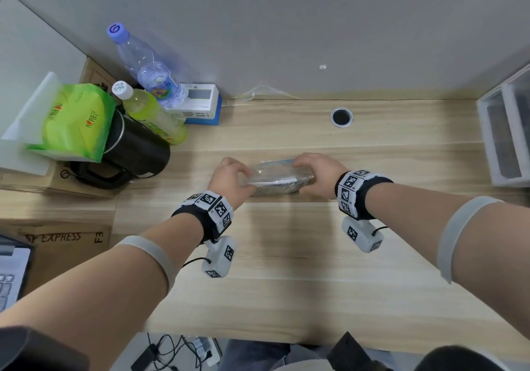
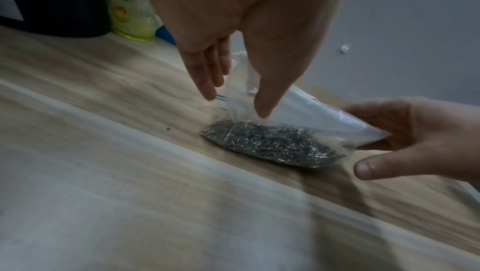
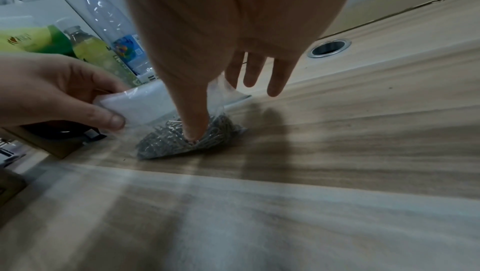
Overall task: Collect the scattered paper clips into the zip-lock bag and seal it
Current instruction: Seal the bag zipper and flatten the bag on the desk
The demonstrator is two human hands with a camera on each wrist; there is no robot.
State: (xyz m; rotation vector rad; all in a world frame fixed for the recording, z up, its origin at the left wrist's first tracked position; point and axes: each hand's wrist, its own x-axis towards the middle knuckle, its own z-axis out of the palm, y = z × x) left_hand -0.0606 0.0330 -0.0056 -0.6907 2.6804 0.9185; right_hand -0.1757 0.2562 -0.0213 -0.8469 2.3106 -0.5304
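A clear zip-lock bag (image 1: 275, 178) lies on the wooden desk (image 1: 286, 256) between my hands, with a heap of grey paper clips (image 2: 272, 142) inside along its near side. My left hand (image 1: 232, 175) pinches the bag's left end between thumb (image 2: 262, 107) and fingers. My right hand (image 1: 315, 172) holds the right end, with its fingers behind the upper edge and its thumb (image 3: 193, 129) low in front by the clips (image 3: 166, 144). The bag's upper part (image 3: 145, 103) stands tilted up off the desk. I see no loose clips on the desk.
At the back left stand a black kettle (image 1: 134, 147), a green tissue pack (image 1: 74, 118), two bottles (image 1: 149, 66) and a white-blue box (image 1: 200, 104). A cable hole (image 1: 341, 116) sits behind the bag. A clear drawer unit (image 1: 504, 129) stands at the right edge.
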